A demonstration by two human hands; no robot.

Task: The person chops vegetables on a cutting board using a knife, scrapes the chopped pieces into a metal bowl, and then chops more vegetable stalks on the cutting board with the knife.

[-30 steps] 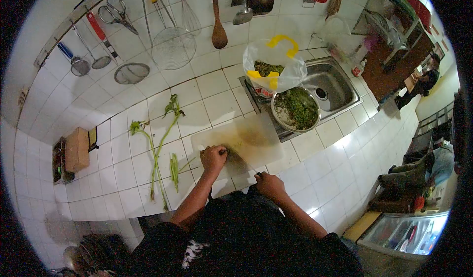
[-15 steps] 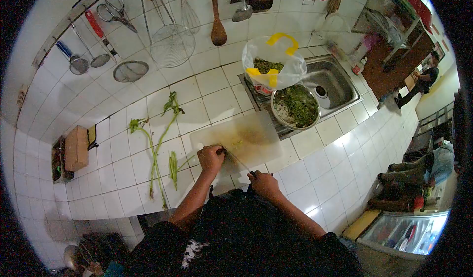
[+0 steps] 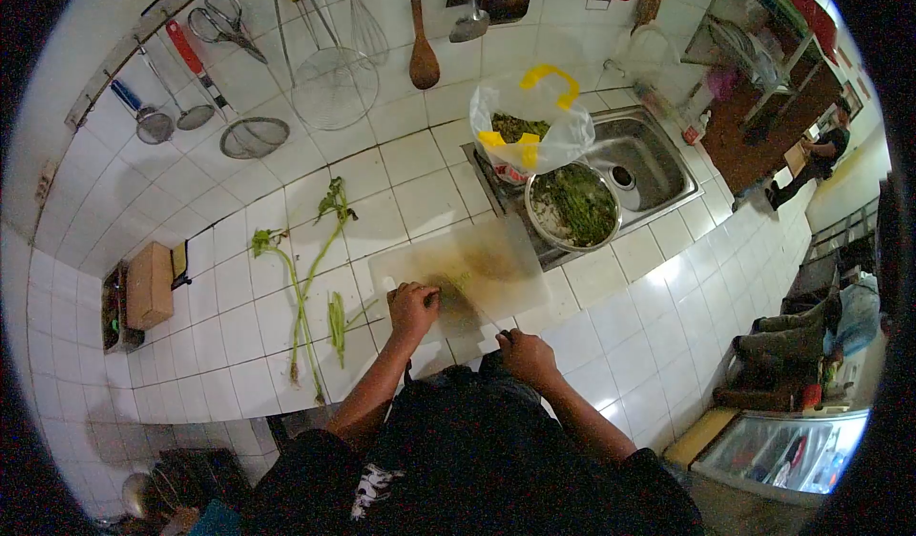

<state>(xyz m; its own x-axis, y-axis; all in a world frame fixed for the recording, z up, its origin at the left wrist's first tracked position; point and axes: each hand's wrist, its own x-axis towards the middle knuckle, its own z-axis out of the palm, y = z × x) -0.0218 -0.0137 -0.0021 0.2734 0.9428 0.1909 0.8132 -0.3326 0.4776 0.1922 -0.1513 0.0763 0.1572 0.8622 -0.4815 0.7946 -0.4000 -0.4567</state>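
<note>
My left hand [image 3: 413, 309] rests at the left side of the pale cutting board [image 3: 520, 293], fingers curled together. Whatever is between those fingers is hidden. A knife [image 3: 485, 313] is in my right hand [image 3: 530, 355], closed round its handle, the thin blade slanting up and left over the board. Small green bits [image 3: 462, 278] lie on the board beyond my left fingertips. Left of the board are several cut green stalks [image 3: 336, 326] and two long leafy stalks [image 3: 303, 298] that look like celery. A metal bowl [image 3: 618, 226] of chopped greens stands right of the board.
Behind the bowl stands a clear plastic bag [image 3: 572, 140] with yellow handles, greens inside. A steel sink [image 3: 668, 169] is at the right. Strainers, a whisk and a wooden spoon [image 3: 424, 64] hang on the tiled wall. A brown box [image 3: 150, 286] sits far left. Another person [image 3: 828, 150] is at far right.
My right hand and the knife have moved right and slightly up, away from my left hand. The left hand has shifted slightly right.
</note>
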